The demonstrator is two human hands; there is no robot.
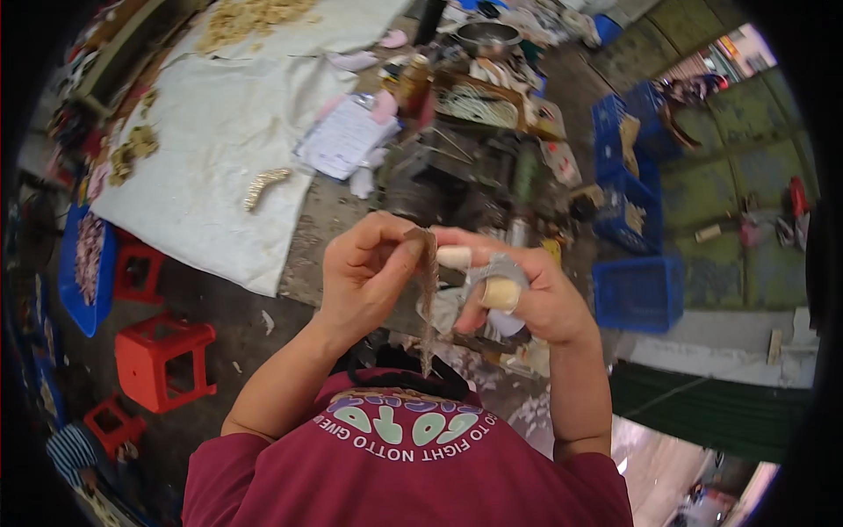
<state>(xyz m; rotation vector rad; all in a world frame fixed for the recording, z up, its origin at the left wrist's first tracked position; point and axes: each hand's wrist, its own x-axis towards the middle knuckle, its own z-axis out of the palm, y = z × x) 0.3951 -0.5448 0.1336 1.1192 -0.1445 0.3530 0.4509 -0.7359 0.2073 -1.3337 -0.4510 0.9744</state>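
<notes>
A thin, brownish, glittery strip [428,294] hangs in front of my chest; I cannot make out exactly what it is. My left hand [373,272] pinches its upper end between thumb and fingers. My right hand [531,285] meets that same end from the other side, index finger against it and thumb held lower, apart from the strip. Pale covers and grey wrapping sit on the right hand's fingers. Beyond the hands, a curved gold glittery piece [263,188] lies on the white sheet [219,132] that covers part of the worktable.
Dark machinery [439,171] stands straight ahead, beside handwritten papers [344,139] and a bottle [413,81]. Blue crates [638,294] are at the right. Red stools [165,362] and a blue tray [79,290] of small pieces are at the left. Beige scraps [246,22] lie on the sheet's far end.
</notes>
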